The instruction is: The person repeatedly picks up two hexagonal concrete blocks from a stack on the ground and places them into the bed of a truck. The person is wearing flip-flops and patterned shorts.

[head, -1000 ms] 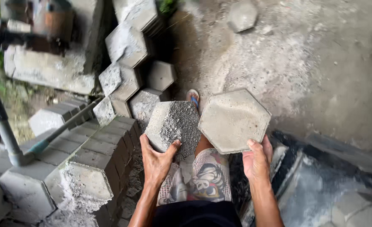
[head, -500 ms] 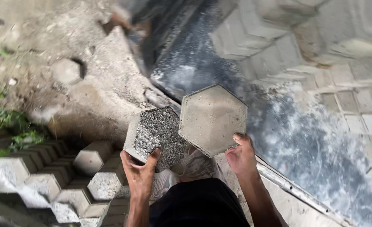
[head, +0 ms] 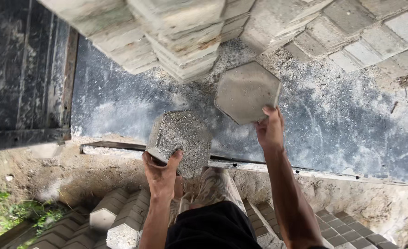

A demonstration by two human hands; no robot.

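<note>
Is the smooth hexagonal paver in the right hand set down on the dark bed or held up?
Held up. The right hand grips the smooth paver by its lower edge, above the dark bed.

Two hexagonal concrete paving blocks are held in the air, one in each hand. The rough block (head: pixel 180 140), in the left hand (head: pixel 160 173), shows a coarse, gritty, speckled grey face with crumbs of sand or mortar clinging to it; it is tilted so that one thick side wall shows along its left edge. The smooth block (head: pixel 247 91), in the right hand (head: pixel 269 129), shows a flat, even, pale grey face with clean edges and is gripped at its lower right corner. It sits higher and farther forward than the rough one, and the two blocks are near each other but apart.
</note>
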